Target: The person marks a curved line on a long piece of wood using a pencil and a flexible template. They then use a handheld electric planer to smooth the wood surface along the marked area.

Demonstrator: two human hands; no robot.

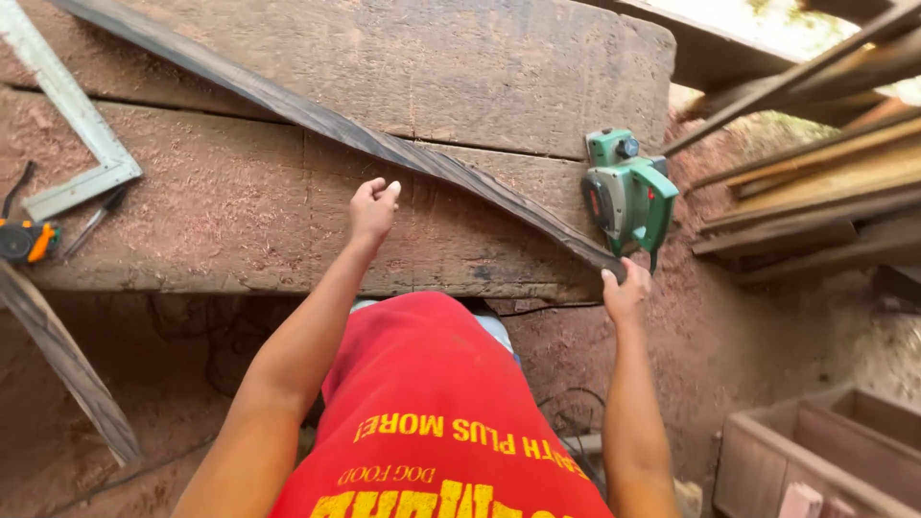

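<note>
- Nearest the camera, a red apron (432, 432) with yellow print is seen from above, worn by the person, with both bare forearms reaching forward past it.
- The right hand (625, 293) is closed on the near end of a long, thin dark strip of wood (365, 139), with the thumb laid up against the tip.
- The strip is laid diagonally across the workbench (240, 221), from the far left corner down to the near right edge, where its end is held.
- The left hand (372, 208) is rested on the sawdust-covered bench top just beside the strip, on its near side; the fingers are curled in loosely and nothing is gripped by them.
- A green electric planer (628, 192) is stood on the right end of the bench, just beyond the held end of the strip.
- A metal framing square (72, 125) is laid at the left of the bench, and a black-and-orange tape measure (24, 242) is seen near it at the left edge.
- Planks (815, 182) are stacked to the right, well apart from the hands.
</note>
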